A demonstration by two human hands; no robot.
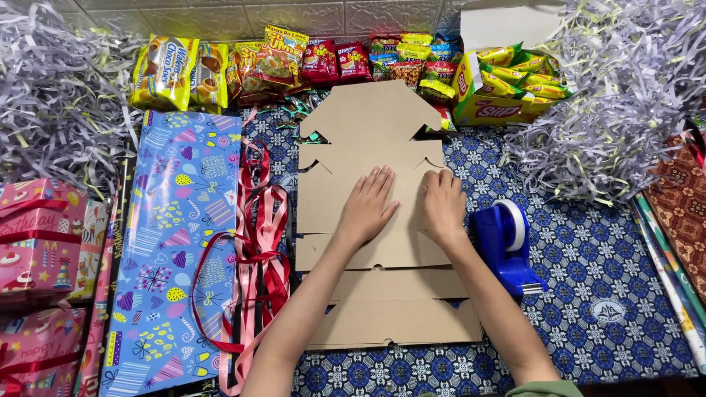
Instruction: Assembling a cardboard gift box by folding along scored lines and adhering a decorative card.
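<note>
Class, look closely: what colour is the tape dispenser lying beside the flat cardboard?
Blue, with a white roll; the tape dispenser shows best in the head view, beside the right hand.

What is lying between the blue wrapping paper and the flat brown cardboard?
In the head view, a tangle of red and pink ribbons lies between the blue wrapping paper and the flat cardboard, on the patterned blue cloth.

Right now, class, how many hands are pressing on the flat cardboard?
2: the left hand lies flat on the cardboard near its middle; the right hand presses beside it, next to the blue tape dispenser.
</note>
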